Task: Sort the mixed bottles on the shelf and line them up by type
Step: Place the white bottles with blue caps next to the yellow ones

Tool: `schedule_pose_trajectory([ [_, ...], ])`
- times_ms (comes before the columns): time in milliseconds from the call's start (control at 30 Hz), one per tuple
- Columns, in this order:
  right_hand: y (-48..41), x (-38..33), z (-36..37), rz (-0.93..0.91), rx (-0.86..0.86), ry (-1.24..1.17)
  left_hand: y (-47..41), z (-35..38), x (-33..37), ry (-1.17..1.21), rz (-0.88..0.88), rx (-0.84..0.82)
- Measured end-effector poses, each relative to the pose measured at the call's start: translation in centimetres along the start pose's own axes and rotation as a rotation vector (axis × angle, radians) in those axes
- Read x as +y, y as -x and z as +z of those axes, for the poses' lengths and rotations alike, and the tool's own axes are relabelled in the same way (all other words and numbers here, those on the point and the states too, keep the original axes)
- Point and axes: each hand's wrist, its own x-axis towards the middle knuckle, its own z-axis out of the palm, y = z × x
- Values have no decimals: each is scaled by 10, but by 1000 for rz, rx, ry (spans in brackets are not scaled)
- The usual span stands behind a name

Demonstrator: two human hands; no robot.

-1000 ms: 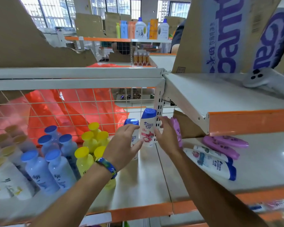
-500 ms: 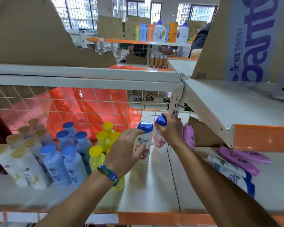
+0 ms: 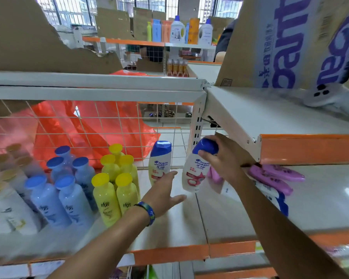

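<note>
My right hand point(image 3: 224, 158) grips the blue cap of a white shampoo bottle point(image 3: 193, 174), which hangs tilted just above the shelf point(image 3: 169, 228). A second white shampoo bottle point(image 3: 159, 160) with a blue cap stands upright at the back by the wire mesh. My left hand point(image 3: 163, 194) hovers open in front of it, fingers spread, holding nothing. To the left stand grouped yellow bottles point(image 3: 115, 184), pale blue bottles point(image 3: 63, 190) and white bottles with gold caps point(image 3: 6, 198). Purple bottles point(image 3: 276, 178) and another white bottle point(image 3: 274, 198) lie on their sides to the right.
An upper shelf point(image 3: 270, 121) with an orange edge overhangs the right side, close above my right hand. A large cardboard box point(image 3: 290, 41) and a grey device point(image 3: 328, 95) sit on it. Wire mesh point(image 3: 89, 127) and an orange plastic bag close off the back.
My left hand has let go of the upright shampoo bottle and drawn back, open. My right hand has shifted to the cap of its bottle and lifted and tilted it.
</note>
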Motion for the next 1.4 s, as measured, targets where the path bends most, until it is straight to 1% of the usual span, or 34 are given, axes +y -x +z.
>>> schedule_pose_trajectory([
  [133,24,3,-3,8,-108,-52,-7,9,-1,199,-56,-11],
  [233,40,3,5,36,-132,-151,-13,19,-8,370,-27,-88],
  [300,49,3,7,52,-112,-163,-16,25,-13,387,-3,-117],
  [400,59,13,2,96,-121,-83,-14,30,-13,368,20,-84],
  [500,69,29,-20,232,-84,-84,-13,34,-18,349,8,-56],
  [533,72,41,-30,268,-50,-17,-13,37,-21,355,10,-54],
  [600,77,73,-49,323,33,207,-11,40,-27,377,13,-48],
  [700,83,131,-73,510,116,454,-5,41,-28,390,0,-5],
  [800,86,150,-89,694,158,642,5,38,-27,412,37,21],
  [867,90,148,-91,776,104,698,12,33,-23,444,45,39],
  [933,94,151,-87,778,26,798,18,29,-17,479,56,42],
  [1000,100,154,-84,766,6,877,23,29,-14,500,52,54],
  [1067,104,154,-86,730,16,865,24,29,-14,491,52,73],
  [1167,113,159,-94,663,-37,794,22,32,-15,485,26,88],
  [1300,126,160,-99,760,-25,539,17,34,-14,488,20,89],
  [1400,130,157,-94,776,-42,478,15,34,-4,510,33,74],
])
